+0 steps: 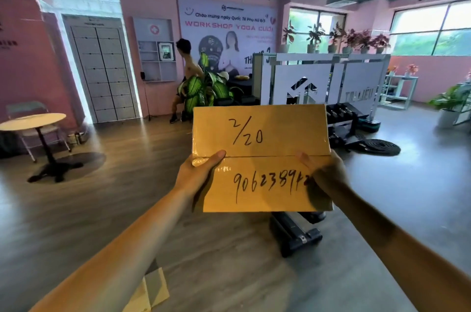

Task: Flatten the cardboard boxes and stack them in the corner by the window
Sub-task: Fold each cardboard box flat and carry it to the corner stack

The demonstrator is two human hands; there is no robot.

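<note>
Two hands are clamped on a cardboard box [260, 156], held up above the floor [102, 209]: the left hand [197, 175] is wrapped round its left edge, thumb across the taped seam, the right hand [322, 174] round its right edge.

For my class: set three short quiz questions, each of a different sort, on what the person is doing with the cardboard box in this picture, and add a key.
1. True or false: both the left hand and the right hand grip the cardboard box.
2. What fraction is written on the upper half of the box?
3. The round table stands: A) left of the box, B) right of it, C) under it.

Key: 1 true; 2 2/20; 3 A.
</note>
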